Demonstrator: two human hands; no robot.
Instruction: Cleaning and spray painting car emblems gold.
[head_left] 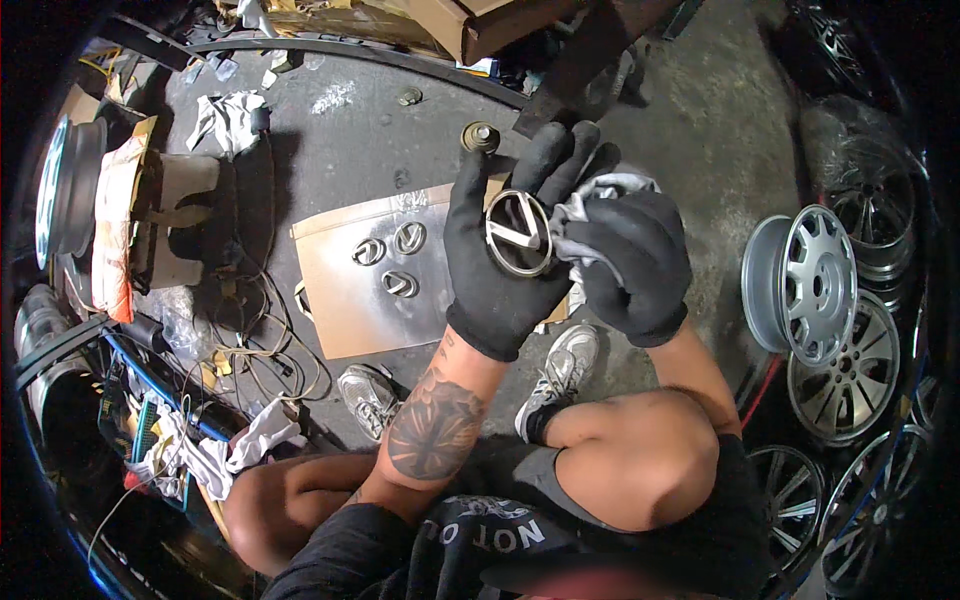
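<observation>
My left hand [510,250], in a black glove, is turned palm up with its fingers stretched out. On that palm rests a round wheel centre cap [519,234], black with a silver rim and a silver angled emblem. My right hand [640,265], also gloved in black, is closed on a crumpled grey-white rag [600,195], whose edge is against the cap's right side. Left of my hands, three similar smaller-looking caps [400,284] lie on a flat cardboard sheet [335,315] marked with dark and silvery overspray. A spray can [481,137] stands just beyond my left fingertips.
Silver alloy wheels [822,285] are stacked along the right. At left, another wheel [75,190] is beside a padded stand [122,225], with tangled cords [265,345] and white rags [265,435] nearby. A cardboard box [490,30] sits at the far side, near a dark beam [580,80].
</observation>
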